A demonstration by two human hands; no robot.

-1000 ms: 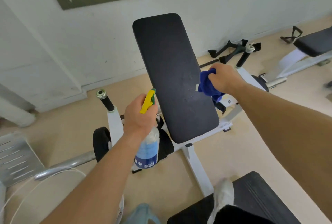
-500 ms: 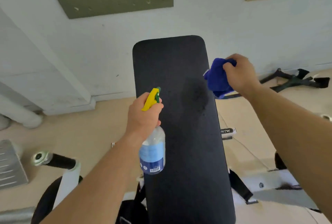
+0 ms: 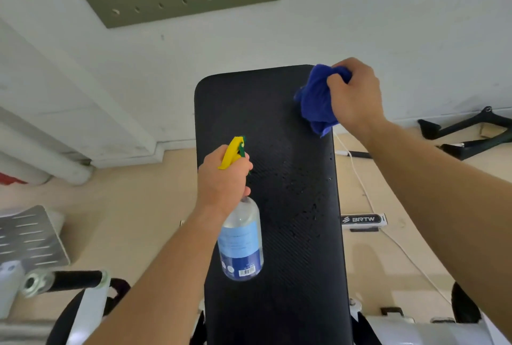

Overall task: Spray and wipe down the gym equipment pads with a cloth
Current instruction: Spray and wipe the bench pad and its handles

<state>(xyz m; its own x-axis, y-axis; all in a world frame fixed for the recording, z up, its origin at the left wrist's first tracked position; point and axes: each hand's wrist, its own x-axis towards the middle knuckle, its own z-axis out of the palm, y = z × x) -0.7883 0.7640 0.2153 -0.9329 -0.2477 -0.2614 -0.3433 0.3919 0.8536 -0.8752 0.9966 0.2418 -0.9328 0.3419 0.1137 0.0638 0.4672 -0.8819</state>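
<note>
My right hand, fingers clenching the blue cloth, has risen to the black pad's top corner; left hand still grips the spray bottle.

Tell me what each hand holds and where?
The left hand grips the spray bottle round its neck. The right hand clutches the bunched blue cloth by its upper right side.

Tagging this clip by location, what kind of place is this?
Probably a small gym: a black bench pad, a foam-gripped machine handle, and black cable attachments lying on the floor.
</note>
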